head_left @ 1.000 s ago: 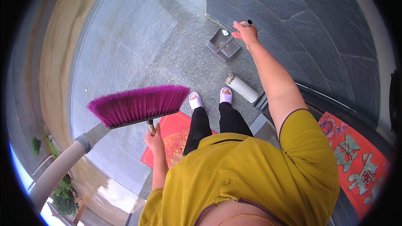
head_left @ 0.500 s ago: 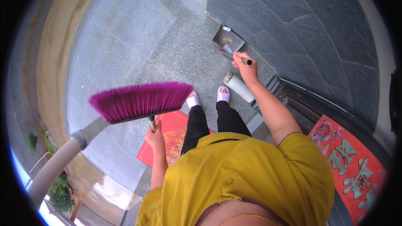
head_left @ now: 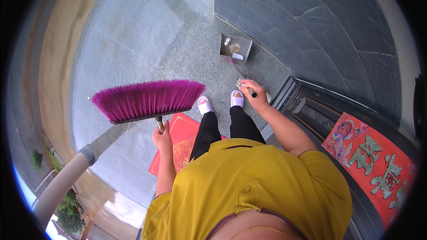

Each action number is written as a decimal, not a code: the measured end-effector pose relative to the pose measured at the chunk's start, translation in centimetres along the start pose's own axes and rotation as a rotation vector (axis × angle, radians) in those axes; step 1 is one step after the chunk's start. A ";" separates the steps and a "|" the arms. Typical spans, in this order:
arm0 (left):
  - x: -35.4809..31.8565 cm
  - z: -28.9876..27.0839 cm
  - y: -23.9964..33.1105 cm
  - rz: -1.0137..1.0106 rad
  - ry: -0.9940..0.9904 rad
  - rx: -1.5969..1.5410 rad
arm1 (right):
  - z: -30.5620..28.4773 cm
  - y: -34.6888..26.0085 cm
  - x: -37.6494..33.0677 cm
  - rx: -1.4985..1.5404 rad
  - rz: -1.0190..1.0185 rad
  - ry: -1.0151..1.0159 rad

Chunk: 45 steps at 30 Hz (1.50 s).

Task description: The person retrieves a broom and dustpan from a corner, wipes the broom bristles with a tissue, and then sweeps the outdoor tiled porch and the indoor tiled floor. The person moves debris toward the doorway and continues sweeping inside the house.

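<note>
My left hand (head_left: 163,138) grips the handle of a broom whose purple bristle head (head_left: 148,100) is raised, bristles pointing up, above the grey stone floor. My right hand (head_left: 251,94) is closed on the top of a long thin handle that runs down to a grey metal dustpan (head_left: 235,48). The dustpan rests on the floor by the dark stone wall, with a few pale bits of litter in it. My feet in white slippers (head_left: 205,105) stand between the two hands.
A red printed sheet (head_left: 180,138) lies on the floor behind my feet. A dark stone wall (head_left: 320,22) rises on the right, with a metal door track (head_left: 307,106) and a red patterned paper (head_left: 376,162). A grey railing post (head_left: 66,182) stands lower left.
My right hand has drawn back from the wall toward my feet, holding the dustpan handle. The dustpan now sits farther from my hand. The broom head stays raised.
</note>
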<state>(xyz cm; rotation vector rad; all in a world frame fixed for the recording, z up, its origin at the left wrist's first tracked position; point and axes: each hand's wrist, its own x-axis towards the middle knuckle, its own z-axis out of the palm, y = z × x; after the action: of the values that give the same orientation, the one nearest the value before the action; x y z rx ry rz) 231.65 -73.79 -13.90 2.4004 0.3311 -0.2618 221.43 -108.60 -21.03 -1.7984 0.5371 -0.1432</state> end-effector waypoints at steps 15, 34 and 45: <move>0.1 -0.3 -1.6 0.056 0.028 -0.080 | 1.9 -1.5 1.8 0.109 0.078 0.127; -0.5 -0.7 1.0 0.061 0.023 -0.062 | -7.7 3.2 9.4 -0.248 0.238 0.110; -1.1 0.3 0.7 0.021 0.011 -0.084 | -10.2 -0.7 12.1 0.122 0.374 0.094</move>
<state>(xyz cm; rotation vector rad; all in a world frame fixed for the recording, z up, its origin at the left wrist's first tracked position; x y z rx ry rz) 230.81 -74.67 -13.40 2.3219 0.3151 -0.2205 228.65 -122.63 -19.44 -1.5495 0.9021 -0.0024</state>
